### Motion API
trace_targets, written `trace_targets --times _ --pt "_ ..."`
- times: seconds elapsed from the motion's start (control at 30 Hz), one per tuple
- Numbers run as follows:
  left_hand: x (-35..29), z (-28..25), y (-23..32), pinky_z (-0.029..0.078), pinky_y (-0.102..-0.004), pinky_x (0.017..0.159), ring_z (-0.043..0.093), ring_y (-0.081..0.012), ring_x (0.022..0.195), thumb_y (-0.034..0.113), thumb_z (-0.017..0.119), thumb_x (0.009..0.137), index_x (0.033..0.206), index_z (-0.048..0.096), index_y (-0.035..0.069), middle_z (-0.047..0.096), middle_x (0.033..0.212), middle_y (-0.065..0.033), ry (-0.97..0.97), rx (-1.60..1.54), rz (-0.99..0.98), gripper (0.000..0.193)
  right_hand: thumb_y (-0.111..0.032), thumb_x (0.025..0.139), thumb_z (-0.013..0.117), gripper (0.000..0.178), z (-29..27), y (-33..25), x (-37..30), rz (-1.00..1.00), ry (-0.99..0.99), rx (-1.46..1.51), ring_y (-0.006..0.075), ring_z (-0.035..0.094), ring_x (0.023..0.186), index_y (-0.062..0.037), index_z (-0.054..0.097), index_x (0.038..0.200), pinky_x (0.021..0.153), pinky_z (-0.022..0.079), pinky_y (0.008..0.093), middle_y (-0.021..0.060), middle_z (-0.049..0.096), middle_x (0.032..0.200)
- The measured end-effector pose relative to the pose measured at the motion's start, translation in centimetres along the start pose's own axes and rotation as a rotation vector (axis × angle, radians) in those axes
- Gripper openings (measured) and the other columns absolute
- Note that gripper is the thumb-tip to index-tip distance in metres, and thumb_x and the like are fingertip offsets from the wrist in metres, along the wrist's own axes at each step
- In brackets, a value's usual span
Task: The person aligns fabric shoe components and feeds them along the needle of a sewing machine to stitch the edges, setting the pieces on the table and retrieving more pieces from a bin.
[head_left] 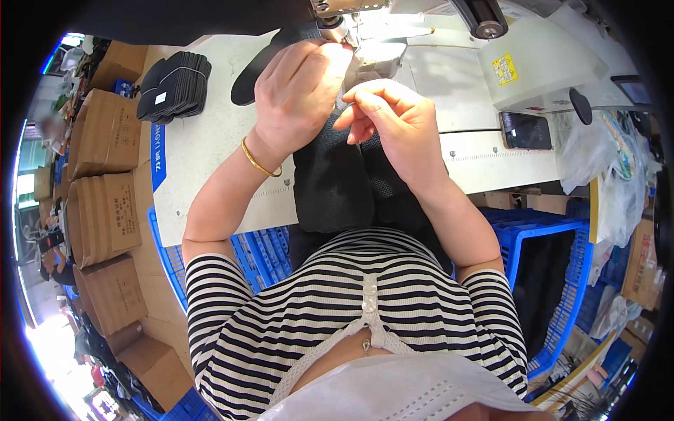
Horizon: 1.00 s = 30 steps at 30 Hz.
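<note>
My left hand (pixel 298 95), with a gold bangle at the wrist, is curled closed right beside the needle area of a sewing machine (pixel 335 29). Its fingertips are turned away, so what they hold is hidden. Just to the right, my right hand (pixel 397 126) has thumb and forefinger pinched together, the other fingers loosely bent; anything in the pinch is too fine to make out. Below both hands, black fabric pieces (pixel 333 186) lie over the table's front edge toward my lap. Another black fabric piece (pixel 243 84) reaches out to the left behind my left hand.
A banded stack of black cut pieces (pixel 179 84) sits at the table's (pixel 210 151) left. On the right lies a phone (pixel 525 131). Blue crates (pixel 540 231) stand below the table, and cardboard boxes (pixel 105 217) line the left. Clear plastic bags (pixel 618 161) hang at right.
</note>
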<state>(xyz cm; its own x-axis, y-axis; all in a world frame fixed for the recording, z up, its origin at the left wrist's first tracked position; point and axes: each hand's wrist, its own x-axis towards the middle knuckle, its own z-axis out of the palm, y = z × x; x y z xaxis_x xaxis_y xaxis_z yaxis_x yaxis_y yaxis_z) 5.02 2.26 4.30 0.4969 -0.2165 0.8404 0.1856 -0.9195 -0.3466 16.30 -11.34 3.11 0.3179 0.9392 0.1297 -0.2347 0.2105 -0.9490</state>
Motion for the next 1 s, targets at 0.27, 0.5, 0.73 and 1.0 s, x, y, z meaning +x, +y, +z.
trace_targets --times 0.27,0.5,0.73,1.0 --pt "0.3 -0.3 0.4 0.054 -0.0297 0.066 0.062 -0.0202 0.081 0.009 0.066 0.058 0.087 0.066 0.0 0.062 0.091 -0.0061 -0.03 0.026 -0.016 0.031 -0.012 0.096 0.054 0.017 0.2 0.1 -0.4 0.007 -0.046 -0.028 0.0076 0.06 0.059 -0.0001 0.066 0.094 0.057 0.05 0.0213 0.0091 0.071 0.075" --pt "0.9 -0.9 1.2 0.053 -0.0306 0.065 0.064 -0.0215 0.077 -0.001 0.07 0.062 0.089 0.069 0.0 0.064 0.086 -0.006 -0.152 0.027 -0.127 0.027 -0.011 0.096 0.054 0.017 0.0 0.2 -0.6 0.008 -0.037 -0.043 0.0075 0.06 0.06 0.0 0.066 0.095 0.057 0.05 0.0211 0.0084 0.071 0.075" --pt "-1.8 -2.8 -1.5 0.047 -0.0391 0.098 0.058 -0.0279 0.112 -0.005 0.063 0.062 0.12 0.061 0.001 0.059 0.126 -0.0121 -0.306 0.035 -0.163 0.059 -0.014 0.097 0.055 0.018 -1.1 0.4 -1.5 0.064 -0.032 -0.038 0.0076 0.062 0.062 -0.0002 0.066 0.094 0.059 0.05 0.0208 0.0084 0.071 0.077" --pt "0.8 -6.0 1.1 0.046 -0.0253 0.056 0.06 -0.0137 0.068 0.006 0.065 0.066 0.101 0.07 0.003 0.066 0.093 -0.0036 -0.258 0.051 -0.01 0.036 -0.011 0.097 0.057 0.024 0.8 0.8 -1.5 0.019 0.054 -0.036 0.0111 0.065 0.073 0.0043 0.065 0.114 0.064 0.053 0.0235 0.009 0.069 0.095"
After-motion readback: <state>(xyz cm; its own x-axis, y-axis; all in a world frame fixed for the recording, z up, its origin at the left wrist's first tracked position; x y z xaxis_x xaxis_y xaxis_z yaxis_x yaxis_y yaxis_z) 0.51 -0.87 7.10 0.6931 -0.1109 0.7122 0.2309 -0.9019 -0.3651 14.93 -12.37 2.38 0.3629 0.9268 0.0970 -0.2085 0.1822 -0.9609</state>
